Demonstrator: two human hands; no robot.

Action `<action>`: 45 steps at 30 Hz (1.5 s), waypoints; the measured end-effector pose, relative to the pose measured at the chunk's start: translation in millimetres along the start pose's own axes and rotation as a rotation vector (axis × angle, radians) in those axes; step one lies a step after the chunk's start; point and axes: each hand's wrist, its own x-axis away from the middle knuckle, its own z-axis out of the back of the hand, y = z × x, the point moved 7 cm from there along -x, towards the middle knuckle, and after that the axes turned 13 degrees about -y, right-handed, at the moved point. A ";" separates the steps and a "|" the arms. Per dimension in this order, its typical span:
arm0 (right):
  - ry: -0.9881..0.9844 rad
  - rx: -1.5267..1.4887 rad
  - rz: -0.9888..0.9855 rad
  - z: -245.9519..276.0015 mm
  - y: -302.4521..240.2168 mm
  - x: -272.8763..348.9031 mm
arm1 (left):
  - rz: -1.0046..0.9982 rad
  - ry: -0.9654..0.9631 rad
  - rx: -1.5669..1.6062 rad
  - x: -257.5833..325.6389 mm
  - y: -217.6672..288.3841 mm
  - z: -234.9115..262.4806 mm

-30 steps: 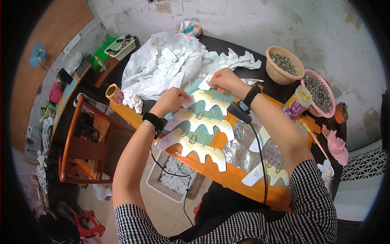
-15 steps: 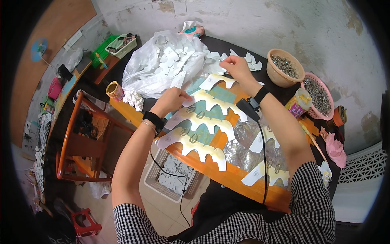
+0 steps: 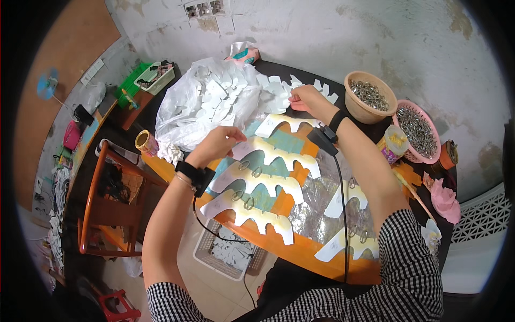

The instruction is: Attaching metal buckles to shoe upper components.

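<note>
My right hand (image 3: 310,101) reaches to the far edge of the work surface, fingertips pinched on the edge of a white cut piece in the loose pile (image 3: 276,95). Over the left end of a scalloped white strip (image 3: 273,151) hangs my left hand (image 3: 221,142), its fingers loosely bent and apart, with nothing visible in them. Yellowish glue coats this strip and the ones around it. Pairs of oval metal rings (image 3: 249,203) lie on the nearer strips, such as the lowest strip (image 3: 260,219). The farthest strip (image 3: 284,124) shows no rings.
A clear plastic bag (image 3: 177,115) of white pieces lies at the back left. To the right stand a beige bucket (image 3: 365,114) and a pink basket (image 3: 435,153) of metal rings, plus a glue tub (image 3: 394,142). A wooden chair (image 3: 94,209) stands left; a crate (image 3: 206,252) sits below.
The view has shifted, so the table sits slightly lower and left. My left hand has drawn back from the strip's end and its fingers have loosened. My right hand stays at the white pile.
</note>
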 end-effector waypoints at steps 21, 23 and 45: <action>-0.254 0.497 -0.120 -81.8 -5.9 35.2 | 0.112 -0.015 -0.027 -1.3 -22.1 -6.9; -0.229 0.472 -0.106 -79.3 -4.6 36.7 | 0.108 -0.024 -0.022 -1.4 -20.5 -9.6; -0.337 0.162 0.066 -107.6 11.8 47.9 | -0.046 0.086 -0.428 6.4 -9.1 -18.2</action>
